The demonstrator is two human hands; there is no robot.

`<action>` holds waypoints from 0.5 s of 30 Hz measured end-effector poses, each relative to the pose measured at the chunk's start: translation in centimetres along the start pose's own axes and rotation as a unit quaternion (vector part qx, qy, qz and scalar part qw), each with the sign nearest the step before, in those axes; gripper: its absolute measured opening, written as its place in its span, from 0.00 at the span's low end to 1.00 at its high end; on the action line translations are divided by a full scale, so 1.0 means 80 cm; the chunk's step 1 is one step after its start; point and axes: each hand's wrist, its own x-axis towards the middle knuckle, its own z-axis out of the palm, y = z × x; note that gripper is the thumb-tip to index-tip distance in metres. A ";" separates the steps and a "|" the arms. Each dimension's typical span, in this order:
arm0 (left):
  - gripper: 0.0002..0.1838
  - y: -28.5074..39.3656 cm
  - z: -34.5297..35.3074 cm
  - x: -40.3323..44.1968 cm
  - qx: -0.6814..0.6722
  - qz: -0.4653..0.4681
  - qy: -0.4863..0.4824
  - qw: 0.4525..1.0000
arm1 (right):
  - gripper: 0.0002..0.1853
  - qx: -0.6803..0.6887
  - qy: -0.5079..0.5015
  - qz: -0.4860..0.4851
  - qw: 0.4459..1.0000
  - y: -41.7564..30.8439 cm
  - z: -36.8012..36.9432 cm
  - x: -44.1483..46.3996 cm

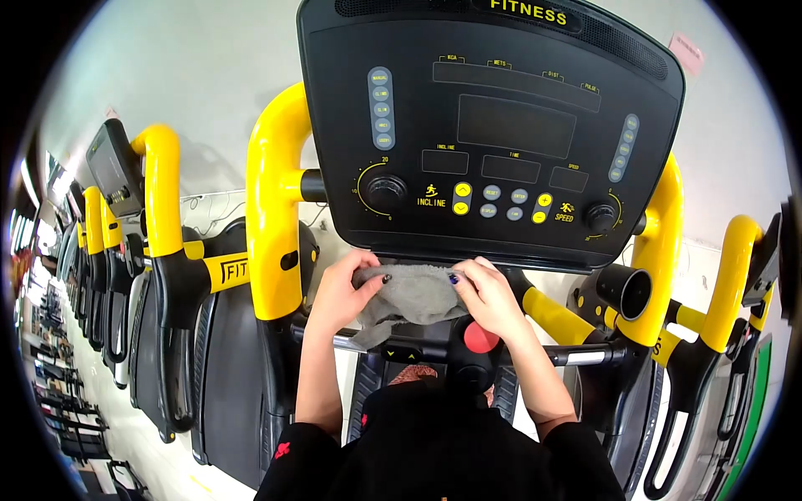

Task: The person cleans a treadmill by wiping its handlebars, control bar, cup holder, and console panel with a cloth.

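Observation:
A grey cloth [413, 296] is stretched between my two hands, just below the lower edge of the black treadmill console [518, 125]. My left hand [344, 288] pinches its left end, thumb on top. At the other end, my right hand [486, 294] grips the cloth between thumb and fingers. One corner of the cloth hangs down toward the handlebar [401, 351]. Close under my right hand is a round red button [480, 337]. Knobs, keypad buttons and dark displays cover the console face.
Yellow uprights [276, 200] flank the console on both sides. A black cup holder [625, 290] sits to the right. More treadmills stand in a row at left, including one with a black belt [238, 367], and another treadmill [727, 284] is at right.

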 end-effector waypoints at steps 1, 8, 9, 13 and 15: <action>0.12 -0.003 -0.002 0.004 0.005 0.002 0.017 1.000 | 0.08 -0.001 0.005 0.002 1.000 -0.006 0.002 0.007; 0.13 -0.037 0.033 0.051 0.250 0.211 0.271 0.905 | 0.21 -0.194 0.197 -0.120 0.953 -0.005 0.030 0.058; 0.11 -0.040 0.043 0.050 0.253 0.199 0.233 0.918 | 0.19 -0.202 0.199 -0.077 0.956 -0.003 0.039 0.059; 0.09 -0.051 0.061 0.040 0.220 0.148 0.208 0.941 | 0.10 -0.219 0.199 0.012 0.955 0.008 0.072 0.056; 0.10 -0.049 0.062 0.035 0.211 0.146 0.197 0.946 | 0.09 -0.175 0.175 0.057 0.967 -0.004 0.076 0.055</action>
